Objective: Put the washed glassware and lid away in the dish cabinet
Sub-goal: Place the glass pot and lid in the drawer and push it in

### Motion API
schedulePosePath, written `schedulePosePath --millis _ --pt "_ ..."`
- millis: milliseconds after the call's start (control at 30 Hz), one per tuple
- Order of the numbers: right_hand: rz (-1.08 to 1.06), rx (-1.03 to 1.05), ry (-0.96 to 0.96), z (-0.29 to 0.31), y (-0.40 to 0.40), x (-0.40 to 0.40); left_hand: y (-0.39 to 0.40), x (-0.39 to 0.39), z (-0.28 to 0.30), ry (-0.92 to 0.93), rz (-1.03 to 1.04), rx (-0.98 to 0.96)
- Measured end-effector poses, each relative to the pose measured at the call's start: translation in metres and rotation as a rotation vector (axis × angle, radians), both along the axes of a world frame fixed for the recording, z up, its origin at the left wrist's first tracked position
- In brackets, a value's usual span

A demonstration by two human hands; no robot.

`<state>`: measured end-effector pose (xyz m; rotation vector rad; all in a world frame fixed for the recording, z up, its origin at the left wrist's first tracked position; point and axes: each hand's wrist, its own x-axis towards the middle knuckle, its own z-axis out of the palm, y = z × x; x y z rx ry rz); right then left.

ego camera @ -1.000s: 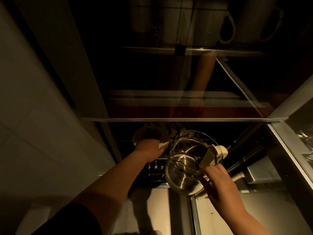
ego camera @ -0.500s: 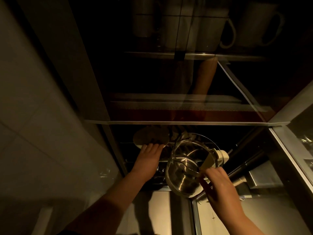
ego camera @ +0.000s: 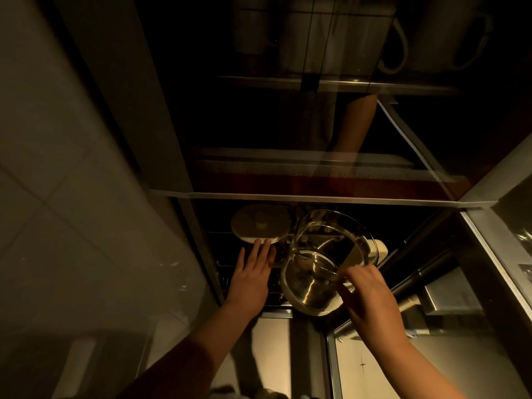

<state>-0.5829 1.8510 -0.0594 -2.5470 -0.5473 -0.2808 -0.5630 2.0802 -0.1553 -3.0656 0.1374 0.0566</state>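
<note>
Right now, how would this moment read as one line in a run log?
stage: stowing in cabinet | left hand: open, fingertips at lid | right hand: gripping glass jug by rim | jug: tilted, not yet set down

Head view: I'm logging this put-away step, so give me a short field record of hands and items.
left hand: left hand open, fingertips at the round white lid
right hand: right hand pinches the rim of the clear glass jug
jug: tilted, mouth toward the camera, above the wire rack
upper shelf: white mugs
</note>
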Motion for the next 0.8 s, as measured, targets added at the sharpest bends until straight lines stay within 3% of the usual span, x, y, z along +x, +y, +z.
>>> schedulePosePath --millis 433,800 --pt "-0.001 0.001 0.033 -0.004 0.004 -0.007 0.001 0.027 0.016 0.194 -0.009 0.071" --pt "0.003 0.034 -0.003 0.000 0.003 -0.005 0.013 0.049 0.021 0.262 0.016 -0.024"
